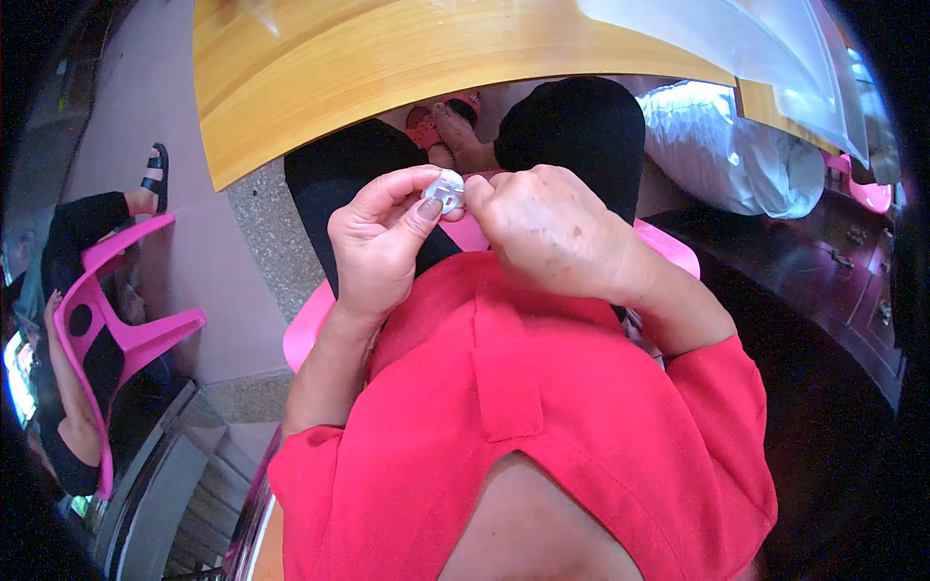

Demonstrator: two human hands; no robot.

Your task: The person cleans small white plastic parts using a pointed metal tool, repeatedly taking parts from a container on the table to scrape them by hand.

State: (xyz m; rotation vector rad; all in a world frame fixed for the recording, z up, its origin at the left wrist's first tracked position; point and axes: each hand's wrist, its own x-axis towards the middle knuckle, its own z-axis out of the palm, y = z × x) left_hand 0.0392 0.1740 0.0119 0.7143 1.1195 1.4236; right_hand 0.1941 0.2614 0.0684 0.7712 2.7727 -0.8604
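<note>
My left hand (373, 237) pinches a small white round plastic piece (446, 190) between thumb and fingers, over my lap. The piece has a slot or hole in its face; its exact kind is too small to make out. Right beside it, my right hand (552, 228) is closed, its curled fingers and thumb meeting at the piece's right edge. Whatever those fingers grip, if anything, is hidden behind the back of the hand.
A wooden table (407, 58) lies ahead, a translucent plastic sheet (717, 39) over its right end. Below it sits a stuffed whitish bag (727, 150). Dark wooden furniture (823, 271) stands right. At left, another person (73, 320) sits on a pink plastic chair (126, 334).
</note>
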